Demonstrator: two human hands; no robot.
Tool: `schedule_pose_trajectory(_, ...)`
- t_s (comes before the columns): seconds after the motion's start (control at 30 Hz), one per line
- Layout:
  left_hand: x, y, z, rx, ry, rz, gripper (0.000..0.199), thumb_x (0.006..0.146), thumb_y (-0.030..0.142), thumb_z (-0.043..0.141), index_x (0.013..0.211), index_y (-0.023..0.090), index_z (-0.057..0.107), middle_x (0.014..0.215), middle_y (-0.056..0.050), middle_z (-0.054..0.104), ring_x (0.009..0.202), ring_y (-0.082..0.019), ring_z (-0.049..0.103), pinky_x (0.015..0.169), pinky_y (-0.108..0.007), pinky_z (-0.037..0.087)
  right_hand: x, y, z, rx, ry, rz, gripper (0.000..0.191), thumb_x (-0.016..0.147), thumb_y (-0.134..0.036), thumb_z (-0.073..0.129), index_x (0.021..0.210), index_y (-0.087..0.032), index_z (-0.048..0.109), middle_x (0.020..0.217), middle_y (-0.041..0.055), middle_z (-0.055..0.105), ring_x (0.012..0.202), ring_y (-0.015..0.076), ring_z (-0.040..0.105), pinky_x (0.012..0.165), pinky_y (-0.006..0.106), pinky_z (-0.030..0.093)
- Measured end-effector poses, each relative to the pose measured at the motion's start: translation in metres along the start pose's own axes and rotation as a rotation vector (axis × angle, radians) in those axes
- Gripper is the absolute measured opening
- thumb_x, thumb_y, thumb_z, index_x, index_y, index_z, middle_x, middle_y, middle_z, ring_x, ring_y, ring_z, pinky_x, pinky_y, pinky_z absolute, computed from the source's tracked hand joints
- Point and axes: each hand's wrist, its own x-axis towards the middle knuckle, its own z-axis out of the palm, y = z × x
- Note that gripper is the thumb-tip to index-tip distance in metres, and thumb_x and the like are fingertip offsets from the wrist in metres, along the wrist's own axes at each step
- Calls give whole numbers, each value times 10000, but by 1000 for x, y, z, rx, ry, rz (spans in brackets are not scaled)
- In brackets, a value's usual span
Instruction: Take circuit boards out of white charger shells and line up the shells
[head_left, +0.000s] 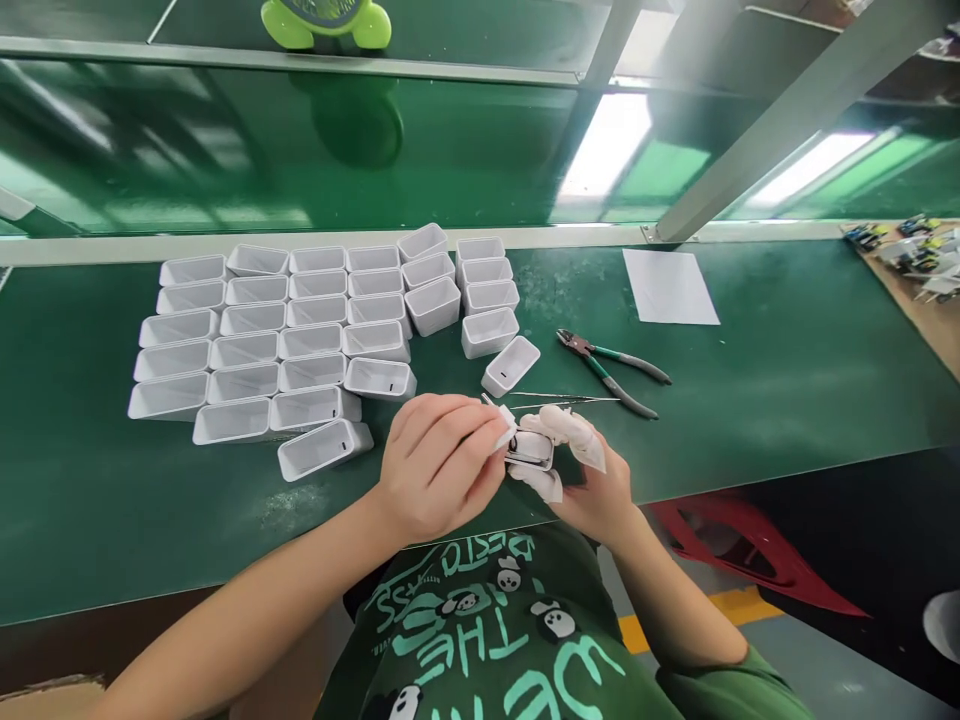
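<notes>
My right hand [596,480], with white covers on its fingertips, grips a small white plastic case [531,448] whose open end faces me. Something dark and thin shows inside the case, too small to make out. At the case's left side, my left hand [442,465] is closed, its fingertips pinching a small white piece [505,428]. Its thumb is mostly hidden behind the fingers. Just beyond both hands lie thin metal tweezers [566,398], partly covered by the right fingers. One open white case [511,366] stands near them on the green bench.
Rows of open white cases [244,350] fill the left and middle of the green bench [795,370]. Pliers [600,370] with green and grey handles lie right of centre, near a white paper sheet [670,287]. A metal post [780,120] rises behind; small parts [922,250] sit far right.
</notes>
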Motion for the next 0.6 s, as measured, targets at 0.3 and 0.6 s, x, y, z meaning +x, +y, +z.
schedule_pose_trajectory(0.3,3,-3,1,95,-125,317,144,851,116,668,975,167,721,904,-52,746,881,-198,687,781,-341,585,2,-1,-5,-40,-10,-4,468,924,-298,596,1367,-242,452,896,67,681,788,255,694,639,343,598)
schedule_pose_trajectory(0.6,3,-4,-1,-8,-143,281,213,802,257,790,975,157,715,874,-24,728,853,-186,620,792,-355,495,0,2,-5,-31,-36,-33,426,927,-281,571,1338,-227,470,910,70,664,768,241,670,653,353,595)
